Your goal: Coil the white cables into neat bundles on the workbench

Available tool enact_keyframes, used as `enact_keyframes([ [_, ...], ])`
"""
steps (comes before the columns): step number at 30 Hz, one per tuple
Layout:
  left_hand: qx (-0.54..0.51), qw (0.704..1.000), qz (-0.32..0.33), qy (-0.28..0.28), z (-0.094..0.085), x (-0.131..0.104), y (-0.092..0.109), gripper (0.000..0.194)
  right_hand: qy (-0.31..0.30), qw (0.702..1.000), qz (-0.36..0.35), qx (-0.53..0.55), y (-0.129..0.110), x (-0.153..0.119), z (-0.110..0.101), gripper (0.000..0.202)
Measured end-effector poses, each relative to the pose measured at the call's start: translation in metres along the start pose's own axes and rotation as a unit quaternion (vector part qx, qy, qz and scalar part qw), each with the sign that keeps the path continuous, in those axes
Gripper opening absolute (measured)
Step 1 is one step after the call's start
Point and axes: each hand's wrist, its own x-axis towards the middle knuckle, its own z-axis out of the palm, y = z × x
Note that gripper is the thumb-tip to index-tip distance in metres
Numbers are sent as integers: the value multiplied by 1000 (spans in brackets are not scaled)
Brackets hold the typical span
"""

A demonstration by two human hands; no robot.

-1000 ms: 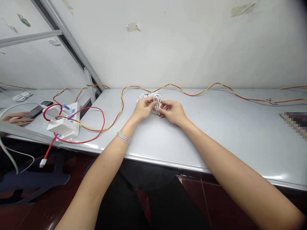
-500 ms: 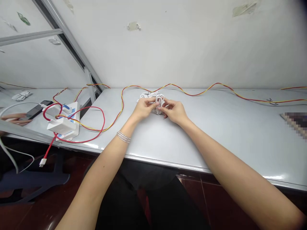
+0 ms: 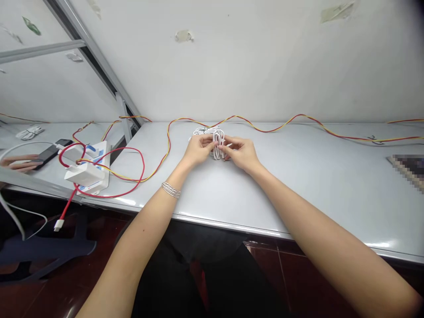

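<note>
A coiled white cable point(image 3: 217, 152) stands up between my two hands above the grey tabletop point(image 3: 212, 194). My left hand point(image 3: 199, 149) pinches its left side with thumb and fingers. From the right, my right hand point(image 3: 240, 152) grips the same coil, its thumb and forefinger on the loops. Just behind my left hand lies another bundle of white cable point(image 3: 206, 130), tied with a dark band and partly hidden by my fingers.
At the left is a white power strip point(image 3: 104, 165) with a white charger point(image 3: 84, 173) and red cable loops. A twisted red-yellow wire point(image 3: 168, 145) runs along the back wall. Beyond the metal frame, another person's hand point(image 3: 23, 162) touches a dark phone point(image 3: 53, 152). A pixelated object point(image 3: 409, 170) lies far right.
The coil in my hands has turned slightly, its loops now narrower and more upright. Both hands stay in nearly the same place. The other person's hand has shifted slightly at the phone.
</note>
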Motion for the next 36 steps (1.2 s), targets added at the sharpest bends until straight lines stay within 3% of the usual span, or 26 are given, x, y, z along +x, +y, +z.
enact_keyframes([
  [14,35,998,31,46,2,0,3,27,9,999,34,14,-8,-2,2,52],
  [21,54,996,43,48,6,-4,9,18,19,1000,-5,-14,-9,-2,2,43],
  [29,36,997,14,61,5,-2,7,24,6,1000,18,3,-7,-2,3,47],
  [36,38,997,10,71,5,-2,7,31,35,999,-5,-14,-2,1,3,51],
])
